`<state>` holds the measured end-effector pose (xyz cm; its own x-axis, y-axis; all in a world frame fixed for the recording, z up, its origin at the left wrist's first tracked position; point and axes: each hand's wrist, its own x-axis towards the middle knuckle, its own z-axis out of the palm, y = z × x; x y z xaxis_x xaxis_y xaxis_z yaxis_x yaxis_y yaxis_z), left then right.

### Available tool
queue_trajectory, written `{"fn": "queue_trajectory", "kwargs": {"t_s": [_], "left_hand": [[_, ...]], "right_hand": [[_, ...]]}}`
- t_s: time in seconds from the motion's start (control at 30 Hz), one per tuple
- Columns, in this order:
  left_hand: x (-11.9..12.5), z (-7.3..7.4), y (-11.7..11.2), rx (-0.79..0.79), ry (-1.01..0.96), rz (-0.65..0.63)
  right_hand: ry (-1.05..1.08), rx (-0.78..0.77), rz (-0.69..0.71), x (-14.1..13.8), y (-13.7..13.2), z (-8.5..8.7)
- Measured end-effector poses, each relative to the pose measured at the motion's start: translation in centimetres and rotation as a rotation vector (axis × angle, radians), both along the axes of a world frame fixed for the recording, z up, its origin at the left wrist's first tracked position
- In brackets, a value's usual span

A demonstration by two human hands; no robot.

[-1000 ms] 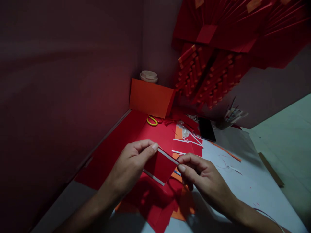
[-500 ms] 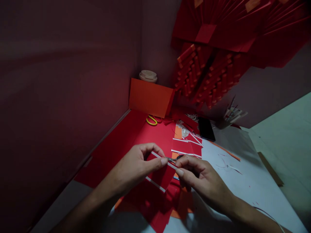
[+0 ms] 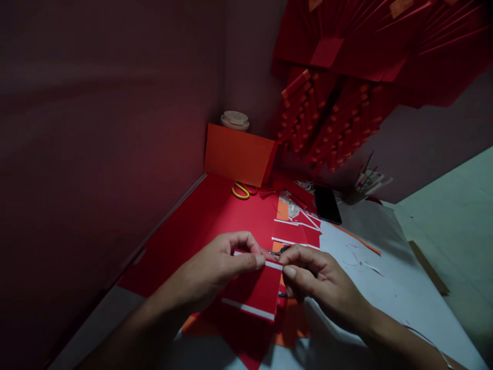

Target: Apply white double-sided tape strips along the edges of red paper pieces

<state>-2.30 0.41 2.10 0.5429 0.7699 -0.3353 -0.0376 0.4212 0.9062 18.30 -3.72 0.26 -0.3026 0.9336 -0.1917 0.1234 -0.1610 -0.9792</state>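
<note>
My left hand [image 3: 223, 267] pinches the upper edge of a red paper piece [image 3: 254, 288] between thumb and index finger. A white tape strip [image 3: 273, 265] runs along that edge, and another lies along the lower edge. At the upper right corner, my right hand [image 3: 321, 282] has its thumb and fingertips closed on the paper at the end of the strip. Whether it grips the paper or only the tape is hard to see. Small scissors [image 3: 275, 252] show just behind the fingertips, partly covered. More red pieces with white strips [image 3: 290, 232] lie beyond my hands.
Yellow-handled scissors [image 3: 241, 191] rest on large red sheets [image 3: 246, 213]. A folded orange card [image 3: 239, 154] stands before a lidded cup [image 3: 234, 119]. At the right back are a phone [image 3: 327, 204] and a pen holder [image 3: 356, 192]. Red paper firecracker decorations [image 3: 331, 123] hang on the wall.
The red paper has turned so its striped edges lie closer to level, and its lower edge has shifted slightly down and right. Both hands keep their pinch at the upper edge.
</note>
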Motion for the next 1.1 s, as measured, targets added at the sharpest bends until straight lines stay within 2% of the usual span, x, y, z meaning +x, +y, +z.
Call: {"fn": "queue_trajectory", "kwargs": {"t_s": [0.23, 0.3, 0.37, 0.47, 0.53, 0.63, 0.8, 0.87, 0.97, 1.1], "left_hand": [[-0.1, 0.3, 0.3, 0.042, 0.012, 0.113], [-0.1, 0.5, 0.3, 0.075, 0.033, 0.154], [-0.2, 0.7, 0.4, 0.095, 0.051, 0.180], [-0.4, 0.7, 0.6, 0.120, 0.060, 0.226], [-0.5, 0.7, 0.7, 0.139, 0.063, 0.247], [-0.7, 0.6, 0.9, 0.140, 0.061, 0.260], [-0.6, 0.8, 0.8, 0.133, 0.020, 0.337], [-0.7, 0.9, 0.8, 0.137, 0.015, 0.377], [-0.8, 0.9, 0.8, 0.140, -0.029, 0.432], [-1.0, 0.8, 1.0, 0.163, -0.050, 0.509]], "right_hand": [[0.008, 0.028, -0.072, 0.0, 0.8, 0.2], [-0.089, 0.088, -0.134, 0.5, 1.5, 0.3], [-0.300, 0.220, -0.173, 1.3, 2.2, 0.4], [-0.727, 0.433, -0.049, 2.6, 2.9, 0.2], [-0.911, 0.444, 0.094, 3.0, 2.9, -0.3], [-1.050, 0.431, 0.203, 2.8, 2.6, -1.5], [-1.191, 0.416, 0.245, 1.9, 2.3, -2.7], [-1.216, 0.381, 0.252, 1.9, 2.4, -2.3], [-1.134, 0.309, 0.277, 2.7, 2.4, -0.7], [-0.736, 0.180, 0.372, 4.5, 2.1, 2.0]]}}
